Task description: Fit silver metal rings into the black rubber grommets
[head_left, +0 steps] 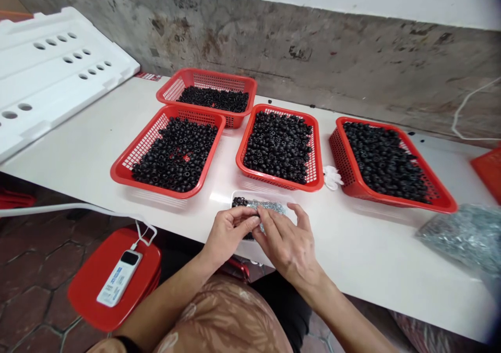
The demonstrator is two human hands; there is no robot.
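Observation:
Both hands meet at the near edge of a white table (376, 259). My left hand (227, 233) pinches a small part between thumb and fingers. My right hand (287, 243) touches the same spot, its fingers on the part. The part itself is too small to make out. Just behind the fingertips lies a clear shallow tray (238, 196) with small black rings (239, 202) on its left and small silver metal pieces (272, 206) on its right.
Several red mesh baskets of black rings stand behind: (129, 168), (172, 89), (317, 178), (391, 199). A clear bag of silver parts (462, 235) lies right. White foam panel (50, 71) at left. A red stool (94, 285) carries a power bank (119, 277).

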